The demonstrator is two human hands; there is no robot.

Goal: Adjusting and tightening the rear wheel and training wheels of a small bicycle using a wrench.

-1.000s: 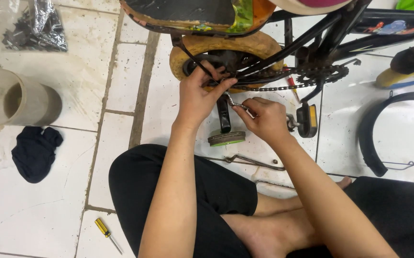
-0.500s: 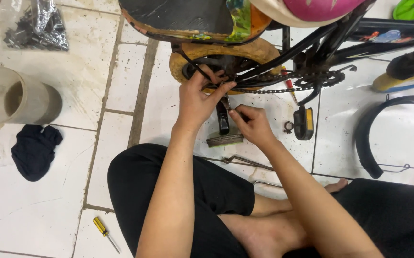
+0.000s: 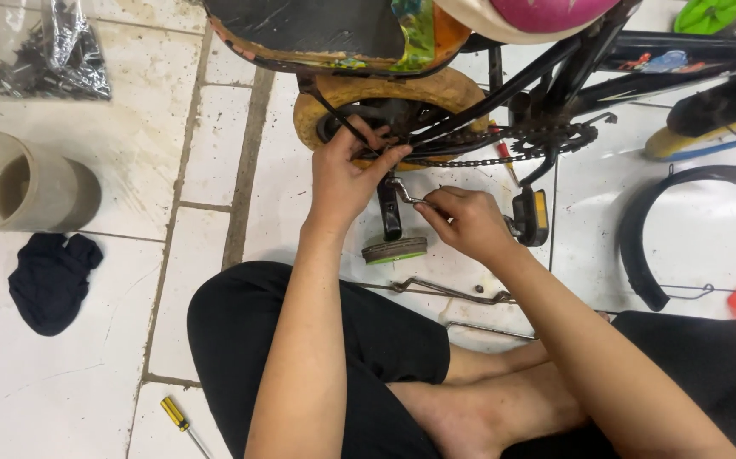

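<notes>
**Hands at the rear hub of a small bicycle**

Head view: a person sits on the white tiled floor (image 3: 62, 399) with legs crossed, in front of a child's bicycle (image 3: 504, 93) that lies upside down or tilted, its seat (image 3: 325, 30) at the top of the picture. The left hand (image 3: 346, 174) is at the yellowish rear wheel (image 3: 385, 98); its fingers (image 3: 376, 140) are curled together and pressed on the parts beside the hub, close to the chain (image 3: 478, 160). The right hand (image 3: 468, 223) is just below, fingers pinched tight on a thin metal tool (image 3: 403, 191), probably a small wrench, whose head points up toward the hub. The pedal (image 3: 531, 217) hangs just beside this hand.

I judge the step in hand to be loosening or tightening a nut at the wheel axle; which of the 2, I cannot tell. The next move calls for a steady left hand and a short turn of the tool, kept free of the chain.

Around: a training wheel (image 3: 393, 249) under the hands, a metal bracket (image 3: 448, 291) on the floor, a black mudguard (image 3: 657, 229) at right, a screwdriver (image 3: 179, 421) near the knee, a dark cloth (image 3: 49, 280), a grey plastic cup (image 3: 19, 183) and 1 bag of small parts (image 3: 53, 51) at left.
</notes>
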